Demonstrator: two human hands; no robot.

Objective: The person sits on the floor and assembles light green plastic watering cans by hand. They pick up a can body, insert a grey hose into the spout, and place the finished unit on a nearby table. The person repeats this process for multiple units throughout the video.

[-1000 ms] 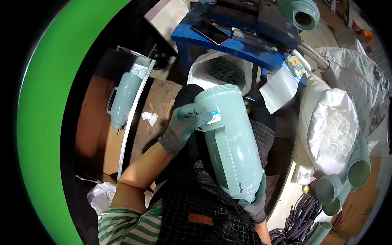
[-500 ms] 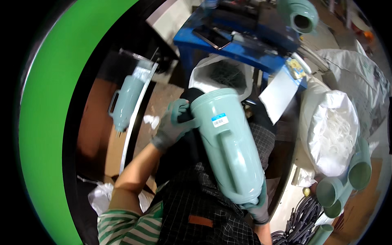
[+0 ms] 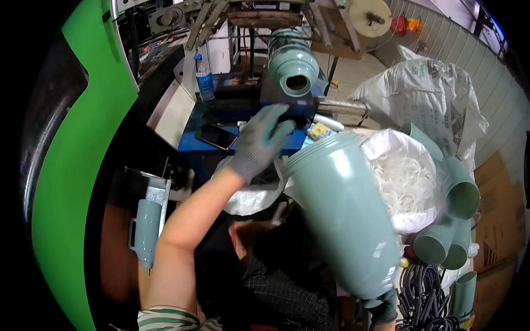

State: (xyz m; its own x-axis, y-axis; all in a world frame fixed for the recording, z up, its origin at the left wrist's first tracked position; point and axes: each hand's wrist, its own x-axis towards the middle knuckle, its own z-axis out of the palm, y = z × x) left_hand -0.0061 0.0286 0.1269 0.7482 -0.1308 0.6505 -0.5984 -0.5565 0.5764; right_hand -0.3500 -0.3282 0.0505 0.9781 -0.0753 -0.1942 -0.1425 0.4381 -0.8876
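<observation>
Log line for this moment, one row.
left hand: open, empty, near blue table | right hand: holding pale green casing at lower end | phone: on blue table

The bare left forearm (image 3: 207, 204) is slanting forward from a striped sleeve (image 3: 171, 318), its elbow slightly bending. From where I'm standing, the gloved left hand (image 3: 255, 144) is hovering by the near edge of the blue table (image 3: 189, 142), fingers pointing ahead, parting. The gloved right hand (image 3: 382, 309) is gripping low down, partly hiding.

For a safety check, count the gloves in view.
2: one on the left hand, near the blue bench; one on the right hand, at the near end of the green shell. Others may be hidden.
</observation>
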